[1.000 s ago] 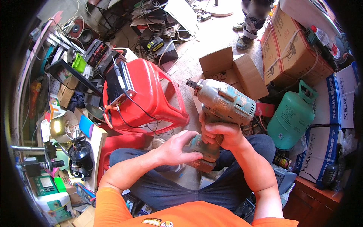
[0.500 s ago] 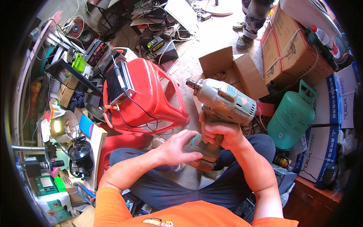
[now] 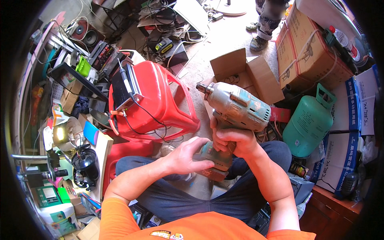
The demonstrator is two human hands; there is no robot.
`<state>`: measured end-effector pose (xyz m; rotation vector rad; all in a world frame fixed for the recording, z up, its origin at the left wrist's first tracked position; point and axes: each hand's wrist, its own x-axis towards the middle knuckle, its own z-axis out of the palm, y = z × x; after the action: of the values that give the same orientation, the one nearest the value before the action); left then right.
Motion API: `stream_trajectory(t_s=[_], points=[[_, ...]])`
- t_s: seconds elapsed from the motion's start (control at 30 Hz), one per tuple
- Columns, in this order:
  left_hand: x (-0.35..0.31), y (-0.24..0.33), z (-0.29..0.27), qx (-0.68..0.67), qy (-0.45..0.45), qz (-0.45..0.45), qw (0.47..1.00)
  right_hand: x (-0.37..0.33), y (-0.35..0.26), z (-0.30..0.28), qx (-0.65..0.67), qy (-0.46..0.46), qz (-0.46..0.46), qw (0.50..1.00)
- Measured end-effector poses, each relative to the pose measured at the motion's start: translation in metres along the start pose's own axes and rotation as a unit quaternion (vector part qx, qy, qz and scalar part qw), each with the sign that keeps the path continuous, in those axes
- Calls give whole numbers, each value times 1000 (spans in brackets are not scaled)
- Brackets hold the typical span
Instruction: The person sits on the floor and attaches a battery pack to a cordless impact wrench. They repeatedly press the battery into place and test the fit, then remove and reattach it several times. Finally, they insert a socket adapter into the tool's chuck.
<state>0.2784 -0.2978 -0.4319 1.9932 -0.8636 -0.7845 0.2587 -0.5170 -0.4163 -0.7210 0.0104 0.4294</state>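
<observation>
A worn, dirty teal cordless impact wrench (image 3: 239,105) lies across my lap space, its square drive pointing to the far left. My right hand (image 3: 237,140) is wrapped round its handle just below the motor housing. At the tool's foot, my left hand (image 3: 187,155) grips the battery end (image 3: 212,173), thumb on the near side and fingers over the far side. The undersides of the left fingers are partly hidden.
A red plastic stool (image 3: 154,96) bears a black device and a soldering iron (image 3: 126,79). Beyond the wrench stands an open cardboard box (image 3: 262,82). To the right are a green gas cylinder (image 3: 310,124) and stacked cartons (image 3: 340,160). A person's legs (image 3: 269,22) show at the back.
</observation>
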Motion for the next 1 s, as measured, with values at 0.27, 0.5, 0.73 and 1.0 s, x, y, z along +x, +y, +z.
stream_trajectory(t_s=[0.27, 0.5, 0.73, 1.0], points=[[1, 2, -1, -10, -7, -8, 1000, 0, 0, 0, -5, 6, -3, 1000], [0, 0, -1, -10, -6, -7, 1000, 1, 1, -1, -3, 18, -3, 1000], [1, -1, 0, -11, -10, -12, 1000, 0, 0, 0, -17, 14, -3, 1000], [1, 0, 0, -15, -6, -8, 1000, 0, 2, -1, -7, 15, -5, 1000]])
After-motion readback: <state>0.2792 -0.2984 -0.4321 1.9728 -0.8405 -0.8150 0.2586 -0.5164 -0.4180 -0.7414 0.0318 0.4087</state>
